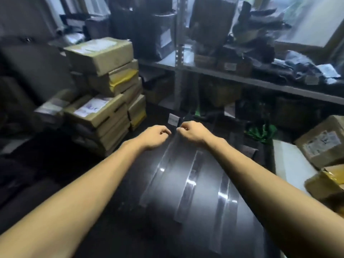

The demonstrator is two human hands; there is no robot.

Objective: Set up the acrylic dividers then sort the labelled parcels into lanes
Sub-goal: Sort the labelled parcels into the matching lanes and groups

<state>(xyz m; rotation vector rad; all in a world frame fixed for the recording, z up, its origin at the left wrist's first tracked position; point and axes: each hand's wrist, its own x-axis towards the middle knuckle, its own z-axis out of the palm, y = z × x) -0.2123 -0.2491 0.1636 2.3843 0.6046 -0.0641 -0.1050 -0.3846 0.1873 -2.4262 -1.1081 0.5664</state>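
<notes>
My forearms reach over the dark glossy tabletop (pixel 163 235) where three clear acrylic divider strips (pixel 189 183) lie flat, my left hand (pixel 157 135) and right hand (pixel 191 131) curled at their far ends, pinching one or not I cannot tell; they look light, stiff and slick, best gripped by the long edges.

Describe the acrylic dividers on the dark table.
Three clear, glossy dividers lie on the dark table, long, narrow, roughly parallel, running away from the camera, with bright glints. The left hand and right hand are at the leftmost's far end, fingers curled; contact cannot be told.
</notes>
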